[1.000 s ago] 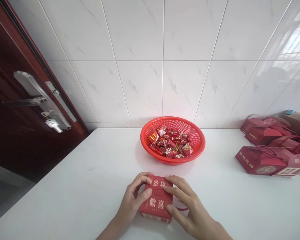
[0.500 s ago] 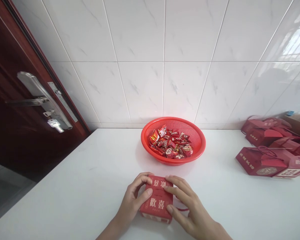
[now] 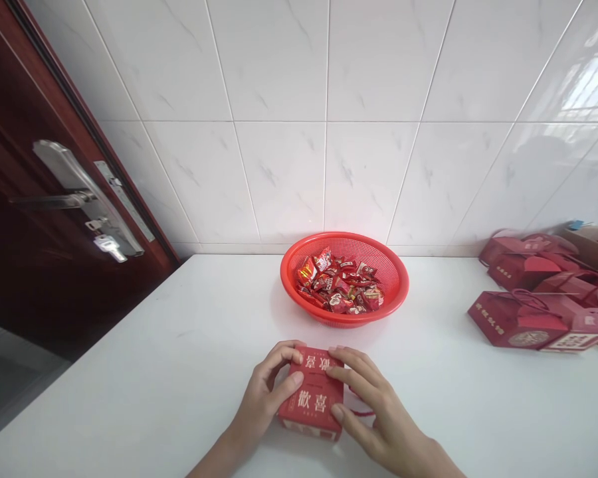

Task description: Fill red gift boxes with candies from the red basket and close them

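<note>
Box [image 3: 313, 386] with 歡喜 on top

A tiled wall [image 3: 279, 176] rises behind the white table [image 3: 144, 378], dark door [image 3: 34, 245] at left.

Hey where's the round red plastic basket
Head view: the basket stands just right of centre, between the white tiled wall and the held red cardboard box.
</note>
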`<state>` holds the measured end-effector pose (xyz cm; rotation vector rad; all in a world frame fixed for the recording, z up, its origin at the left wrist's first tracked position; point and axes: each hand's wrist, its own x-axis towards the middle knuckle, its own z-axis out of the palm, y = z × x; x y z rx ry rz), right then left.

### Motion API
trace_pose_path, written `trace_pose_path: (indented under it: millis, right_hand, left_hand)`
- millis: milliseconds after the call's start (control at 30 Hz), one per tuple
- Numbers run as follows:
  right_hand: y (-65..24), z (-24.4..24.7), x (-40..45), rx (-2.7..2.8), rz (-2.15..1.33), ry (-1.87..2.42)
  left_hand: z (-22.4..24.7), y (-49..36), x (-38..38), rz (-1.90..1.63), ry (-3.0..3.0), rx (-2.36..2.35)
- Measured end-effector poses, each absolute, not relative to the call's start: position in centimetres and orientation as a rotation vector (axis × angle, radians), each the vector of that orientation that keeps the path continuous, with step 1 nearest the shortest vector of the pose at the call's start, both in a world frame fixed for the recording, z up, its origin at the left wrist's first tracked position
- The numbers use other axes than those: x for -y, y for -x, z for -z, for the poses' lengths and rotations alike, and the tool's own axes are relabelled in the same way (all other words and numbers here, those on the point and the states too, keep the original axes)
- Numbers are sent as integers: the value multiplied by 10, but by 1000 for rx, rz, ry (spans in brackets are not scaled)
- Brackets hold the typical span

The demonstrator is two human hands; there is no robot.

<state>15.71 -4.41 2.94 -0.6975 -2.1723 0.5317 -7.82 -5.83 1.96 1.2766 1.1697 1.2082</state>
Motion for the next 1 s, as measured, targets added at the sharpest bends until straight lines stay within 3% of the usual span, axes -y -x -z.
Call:
trace_pose_path:
  millis: [1000]
  right_hand:
    - [-156, -31, 43, 2172, -509, 695]
  left_hand:
    - [-17, 80, 58, -1201, -1264, -1155]
